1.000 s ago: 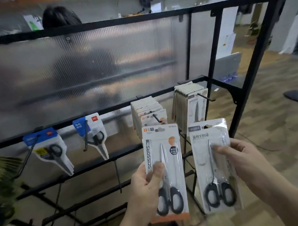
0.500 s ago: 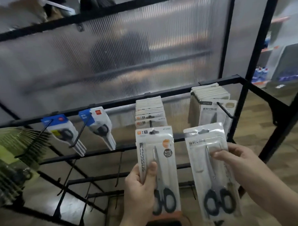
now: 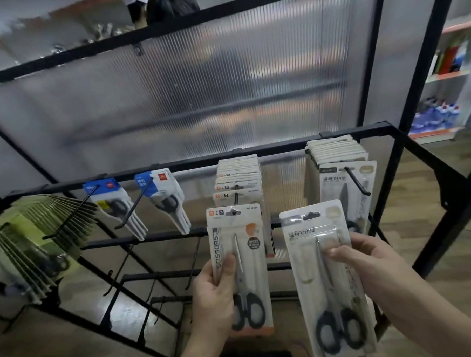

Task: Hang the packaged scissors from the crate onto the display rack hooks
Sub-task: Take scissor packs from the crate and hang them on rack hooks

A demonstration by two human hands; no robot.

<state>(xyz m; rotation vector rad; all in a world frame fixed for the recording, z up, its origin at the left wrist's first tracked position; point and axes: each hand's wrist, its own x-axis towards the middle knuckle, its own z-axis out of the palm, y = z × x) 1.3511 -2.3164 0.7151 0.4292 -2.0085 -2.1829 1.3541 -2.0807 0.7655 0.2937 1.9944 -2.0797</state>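
Two scissor packs [image 3: 247, 231] [image 3: 308, 256] between fingers [image 3: 364, 244].

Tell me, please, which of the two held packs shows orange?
The SCISSORS pack in the left hand; the right hand holds a plain white pack.

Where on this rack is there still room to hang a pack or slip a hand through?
Lower hooks under the blue packs hang bare, with open gaps between the rails. Crowded: the orange-marked stack, the white stack and the green packs at far left.
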